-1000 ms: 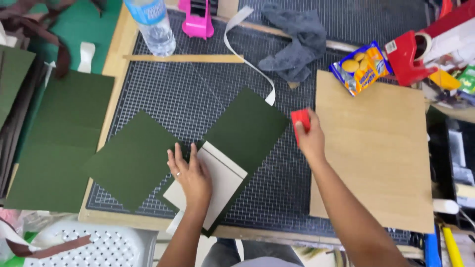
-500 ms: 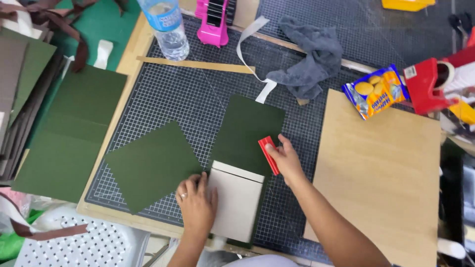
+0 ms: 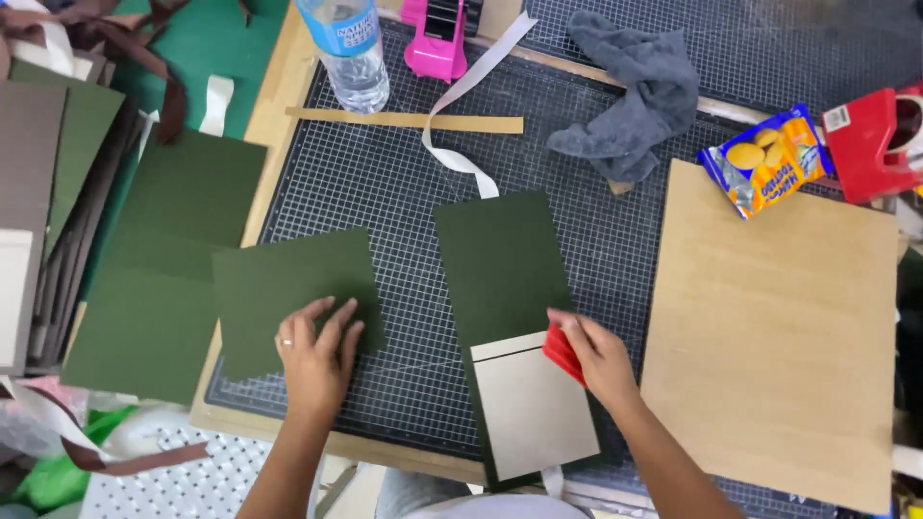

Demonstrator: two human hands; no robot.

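Pressing red scraper [image 3: 561,352] under right hand [image 3: 601,358] fingers onto green sheet [image 3: 502,264].

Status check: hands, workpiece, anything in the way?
Left hand flat on loose green sheet. Right hand presses red scraper at green cover, beside grey board. Nothing between them.

Craft/bookbinding workbench, small workshop setup. Evidence: gridded cutting mat [image 3: 404,221] under both hands, set on a wooden bench. Stacks of dark green card sheets [image 3: 163,259] and brown/grey boards [image 3: 29,192] piled out past the left hand [image 3: 315,358]. Pink tape dispenser [image 3: 440,38] and red tape dispenser [image 3: 870,144] at the far edge, beyond the hands. Plain wooden board [image 3: 769,327] just beside the right hand [image 3: 598,356]. Loose ribbon strips [image 3: 461,106], a grey rag [image 3: 635,91], water bottle [image 3: 346,53] and snack pack [image 3: 764,159] lying further out. Hand-assembly station, not an office or kitchen.
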